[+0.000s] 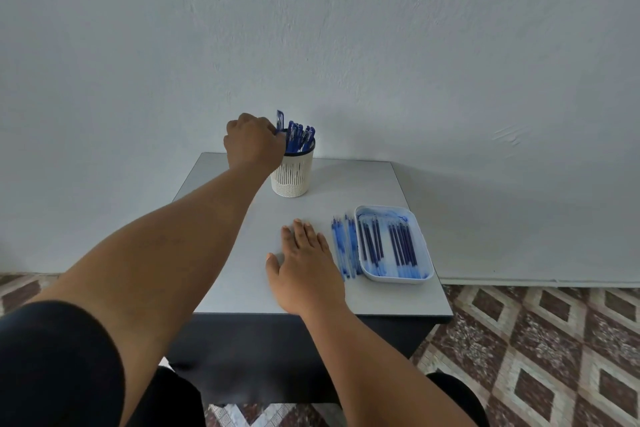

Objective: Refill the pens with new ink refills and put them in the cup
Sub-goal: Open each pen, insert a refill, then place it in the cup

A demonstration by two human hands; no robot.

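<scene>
- The left hand [252,144] is reaching to the far edge of the table [239,253], its fingers curled at the rim of the cup [293,172] and pinching a blue pen [280,121] that is sticking up above the rim on the cup's left side.
- The cup, white with slotted walls and a dark rim, is standing upright near the middle of the table's far edge, holding a bunch of blue pens [300,139] with their caps pointing up.
- The right hand [304,267] is lying flat on the tabletop towards the near edge, palm down, fingers straight and slightly spread, gripping nothing.
- A row of clear blue pieces [344,246], pens or refills, I cannot tell which, is lying on the table just right of the right hand's fingers and just beside the tray.
- A white tray [426,253] is sitting by the table's right edge, with dark blue refills [388,243] lying in it in two groups, running from near to far.
- A patterned tile floor [540,357] is showing below the table.
</scene>
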